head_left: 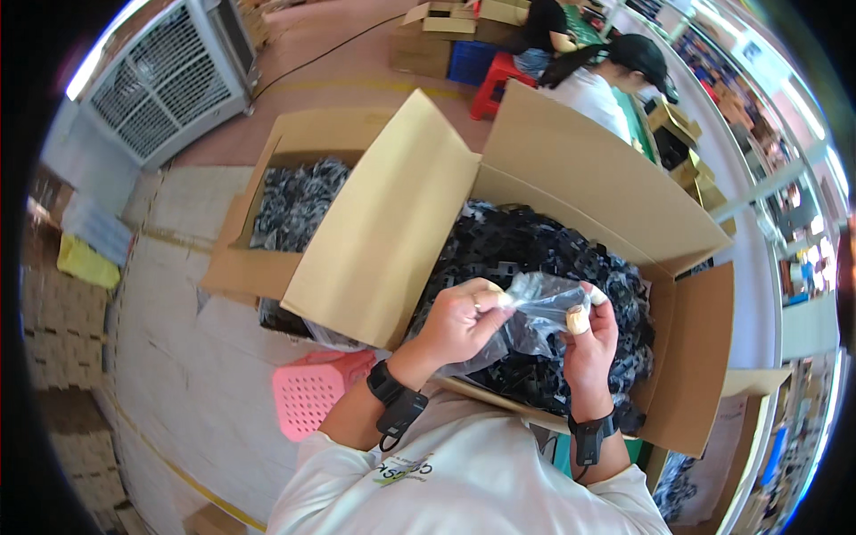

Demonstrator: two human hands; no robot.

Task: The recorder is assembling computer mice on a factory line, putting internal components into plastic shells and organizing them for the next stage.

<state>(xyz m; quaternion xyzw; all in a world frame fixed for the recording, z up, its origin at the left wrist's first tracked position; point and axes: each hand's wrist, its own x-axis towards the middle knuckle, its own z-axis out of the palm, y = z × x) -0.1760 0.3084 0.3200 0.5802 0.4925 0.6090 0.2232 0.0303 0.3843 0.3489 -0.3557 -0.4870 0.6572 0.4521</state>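
A clear plastic bag (546,301) is stretched between my two hands. My left hand (464,319) pinches one side of it with thumb and fingers; a ring shows on one finger. My right hand (590,337), with pale coverings on the fingertips, grips the other side. Both hands are over a large open cardboard box (691,366). Inside it lies a heap of small black parts (526,236), many seemingly in clear wrapping. The lower part of the bag hangs toward the box's near edge. What the bag contains, if anything, I cannot make out.
Left of the big box stands another open carton (241,267) of wrapped parts. A pink perforated stool (312,392) is near my left elbow. Beyond are a grey air cooler (160,80), a red stool (495,82) and a seated person in a black cap (615,76).
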